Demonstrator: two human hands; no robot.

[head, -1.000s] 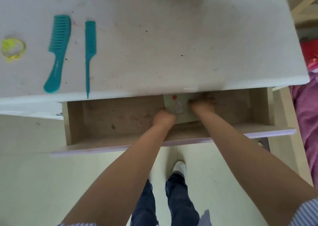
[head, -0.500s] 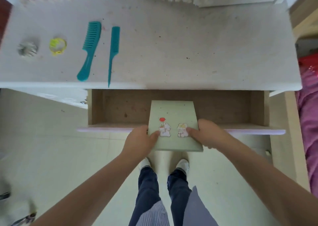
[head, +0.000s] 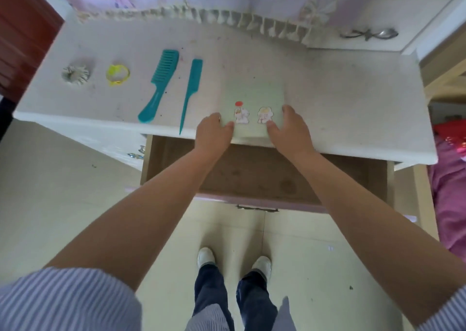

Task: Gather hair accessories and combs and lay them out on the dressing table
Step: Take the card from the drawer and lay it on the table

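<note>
A pale green box [head: 252, 96] with two cartoon stickers rests on the white dressing table [head: 340, 99], its near end at the front edge. My left hand [head: 213, 134] grips its near left corner and my right hand [head: 290, 131] grips its near right corner. To the left lie a teal tail comb [head: 192, 86], a teal wide-tooth comb [head: 160, 85], a yellow hair tie [head: 117, 74] and a pale scrunchie [head: 75, 75], all in a row.
The wooden drawer [head: 264, 177] below the table stands pulled out, with nothing visible inside. A frilled cloth [head: 227, 15] hangs along the table's back. A metal handle [head: 368, 34] is at the back right. Pink fabric [head: 451, 204] lies to the right.
Both hands lifted the green box out of the drawer, drew it toward me, then carried it up onto the table top beside the tail comb.
</note>
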